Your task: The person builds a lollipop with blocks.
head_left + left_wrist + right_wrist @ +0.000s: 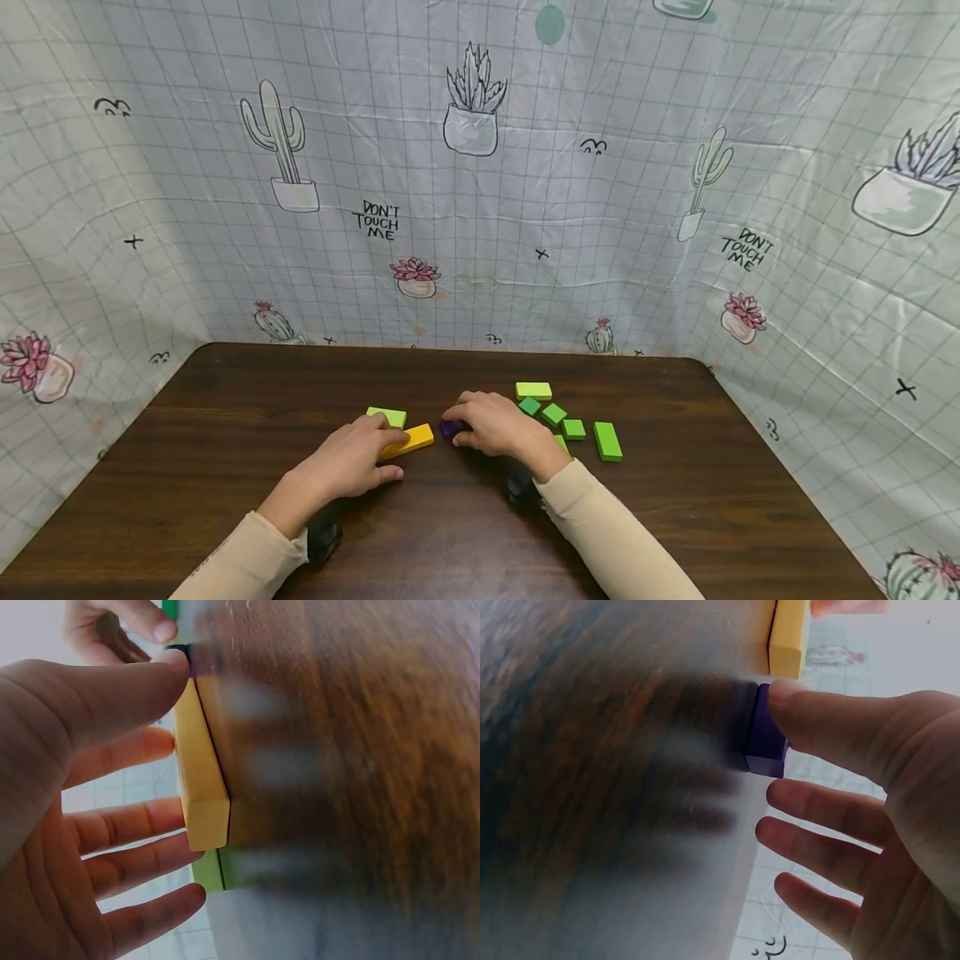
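My left hand (351, 454) lies over a yellow block (419, 438), its index finger touching it while the thumb stands apart on the near side. The fingers look spread and fairly straight in the left wrist view, beside the yellow block (201, 780). A light green block (387, 417) sits just behind, partly hidden by this hand. With thumb and index finger, my right hand (495, 423) pinches a small purple block (450, 428) on the table. Its other fingers extend loosely past the purple block (766, 735) in the right wrist view. A short gap separates the yellow and purple blocks.
Right of the right hand lie several green pieces: a pale green block (533, 391), a teal-green block (529, 406), small green blocks (573, 429) and a longer green block (607, 442). The dark wooden table (247, 400) meets a patterned curtain (480, 208) behind.
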Demonstrator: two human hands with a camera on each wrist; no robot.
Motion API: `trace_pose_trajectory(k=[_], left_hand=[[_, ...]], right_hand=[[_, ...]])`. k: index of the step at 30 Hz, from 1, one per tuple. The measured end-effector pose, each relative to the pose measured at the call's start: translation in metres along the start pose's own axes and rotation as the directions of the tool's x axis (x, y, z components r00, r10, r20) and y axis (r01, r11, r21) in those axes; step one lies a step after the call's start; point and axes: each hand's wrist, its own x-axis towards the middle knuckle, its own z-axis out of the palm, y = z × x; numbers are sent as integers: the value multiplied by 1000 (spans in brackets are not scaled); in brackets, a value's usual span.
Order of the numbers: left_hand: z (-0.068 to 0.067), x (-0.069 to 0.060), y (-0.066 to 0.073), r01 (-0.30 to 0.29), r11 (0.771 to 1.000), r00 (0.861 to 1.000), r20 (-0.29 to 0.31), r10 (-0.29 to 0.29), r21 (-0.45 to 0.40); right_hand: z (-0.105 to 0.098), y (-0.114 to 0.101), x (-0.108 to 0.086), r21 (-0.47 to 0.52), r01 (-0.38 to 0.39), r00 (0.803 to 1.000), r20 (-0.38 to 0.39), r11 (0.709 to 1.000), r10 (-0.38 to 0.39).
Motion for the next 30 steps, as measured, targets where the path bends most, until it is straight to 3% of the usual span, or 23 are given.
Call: trace_pose_trajectory(k=[11, 20, 26, 30], left_hand=[[-2, -2, 3, -10, 1000, 999, 42, 11, -25], [-3, -4, 7, -61, 996, 997, 44, 63, -59], [-4, -4, 7, -35, 994, 997, 61, 41, -102], [-4, -5, 10, -47, 995, 995, 82, 54, -85]], right_hand=[[-1, 1, -5, 60, -17, 1000, -3, 998, 17], [-2, 7, -8, 106, -38, 999, 19, 994, 37], [0, 8, -9, 121, -83, 996, 27, 989, 80], [1, 7, -10, 117, -84, 996, 22, 990, 82]])
